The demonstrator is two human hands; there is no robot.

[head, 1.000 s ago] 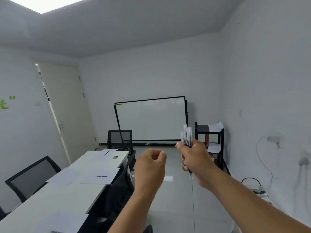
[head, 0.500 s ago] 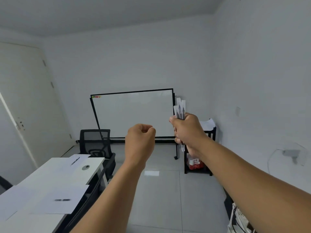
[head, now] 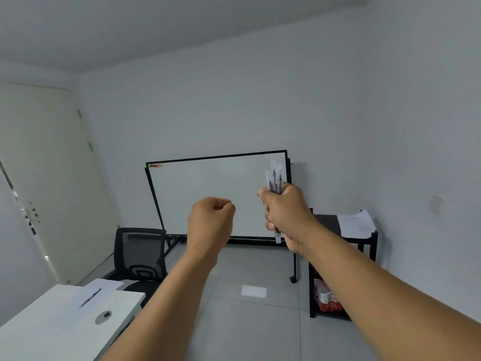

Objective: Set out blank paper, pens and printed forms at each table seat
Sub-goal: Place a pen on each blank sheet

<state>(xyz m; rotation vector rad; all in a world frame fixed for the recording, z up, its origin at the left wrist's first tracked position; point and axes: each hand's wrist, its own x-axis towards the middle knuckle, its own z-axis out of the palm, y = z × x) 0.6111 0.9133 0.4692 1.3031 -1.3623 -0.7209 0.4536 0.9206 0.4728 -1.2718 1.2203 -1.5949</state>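
My right hand [head: 286, 212] grips an upright bundle of clear-capped pens [head: 274, 178] at chest height, in front of the whiteboard. My left hand [head: 210, 220] is raised beside it as a fist with nothing visible in it. At the lower left, the end of the white table [head: 52, 332] carries a sheet of paper [head: 101, 287] with a dark pen [head: 90, 297] lying on it. A stack of paper sheets [head: 356, 224] lies on top of the black shelf unit [head: 369, 241] at the right wall.
A black mesh chair [head: 140, 254] stands at the table's far end. A wheeled whiteboard [head: 208, 196] leans at the back wall. A round cable port [head: 104, 316] is set in the tabletop. Red packages [head: 326, 299] fill the shelf unit's bottom. A door [head: 52, 178] is at left.
The view has advanced along the table toward the whiteboard and shelf unit; the nearer table sheets have left the frame. Both hands keep their pose, the right still holding the pens.
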